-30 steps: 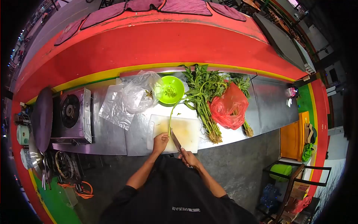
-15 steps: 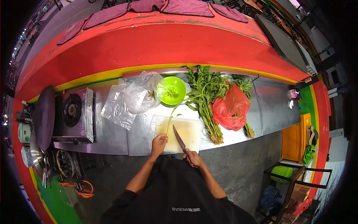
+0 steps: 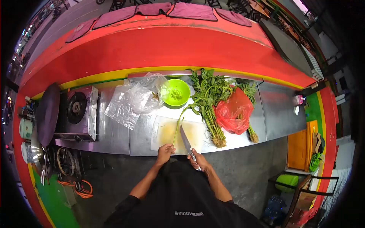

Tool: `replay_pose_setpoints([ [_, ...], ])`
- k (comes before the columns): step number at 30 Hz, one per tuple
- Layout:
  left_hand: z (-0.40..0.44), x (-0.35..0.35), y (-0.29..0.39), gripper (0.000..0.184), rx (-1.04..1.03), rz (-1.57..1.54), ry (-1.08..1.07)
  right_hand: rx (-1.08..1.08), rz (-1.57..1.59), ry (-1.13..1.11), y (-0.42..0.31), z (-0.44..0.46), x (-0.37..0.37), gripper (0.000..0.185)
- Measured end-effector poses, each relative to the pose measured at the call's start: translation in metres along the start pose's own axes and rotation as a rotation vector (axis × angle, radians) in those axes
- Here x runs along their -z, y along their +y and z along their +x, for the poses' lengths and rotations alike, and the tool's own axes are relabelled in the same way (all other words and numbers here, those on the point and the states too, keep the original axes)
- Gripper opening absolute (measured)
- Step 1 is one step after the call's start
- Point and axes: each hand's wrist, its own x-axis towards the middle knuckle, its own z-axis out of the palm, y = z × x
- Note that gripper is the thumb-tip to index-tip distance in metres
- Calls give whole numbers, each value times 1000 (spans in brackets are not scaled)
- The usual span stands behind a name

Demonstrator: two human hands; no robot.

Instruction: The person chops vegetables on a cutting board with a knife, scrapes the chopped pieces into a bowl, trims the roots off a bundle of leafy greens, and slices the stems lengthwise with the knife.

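Green stem (image 3: 177, 131) runs over white cutting board (image 3: 164, 131), lower end pinched in L hand (image 3: 165, 152); R hand (image 3: 199, 161) grips knife (image 3: 185, 138) by handle, blade just beside stem; prob best w/ stem steady & L hand clear of edge; lime-green bowl (image 3: 186, 93) w/ green bits (image 3: 175, 94) beyond board; rooted leafy bunch (image 3: 211, 117) & red plastic bag (image 3: 232, 113) crowd R side, clear plastic bag (image 3: 140, 99) L

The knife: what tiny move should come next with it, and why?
I'd perhaps ease the knife leftward to the green stem: the left hand pinches the stem's lower end by the cutting board's near edge, while the right hand grips the knife alongside, with a gap between most of its blade and the stem.
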Motion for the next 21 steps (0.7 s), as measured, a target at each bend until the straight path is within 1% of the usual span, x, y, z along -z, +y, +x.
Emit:
replay_pose_setpoints([
  [2,0,-3,-12,22,-33,-40,60,-23,-46,5,-2,-5,2,63],
  [4,-4,-10,-10,22,-50,-63,114,-72,-22,-19,-3,-7,3,62],
  [6,-8,-15,-6,22,-14,-13,174,-59,-34,-56,-1,-11,7,62],
  [8,-8,-17,-3,23,-41,32,208,-70,-58,-68,4,-10,12,62],
  [10,-5,-21,-12,22,-107,2,236,-49,-56,-74,15,-12,15,63],
  [11,-2,-22,-18,22,-110,44,251,-45,-64,-76,21,-13,17,63],
  [14,-4,-23,-11,21,-70,55,240,-33,-93,-92,20,-7,18,64],
  [16,-5,-17,-26,20,-90,53,229,-14,-187,-33,26,-8,19,64],
  [19,1,-17,-35,22,-136,-51,216,31,-205,-66,34,-11,21,65],
  [21,-1,-20,-31,22,-137,-22,213,45,-205,-68,34,-11,20,66],
])
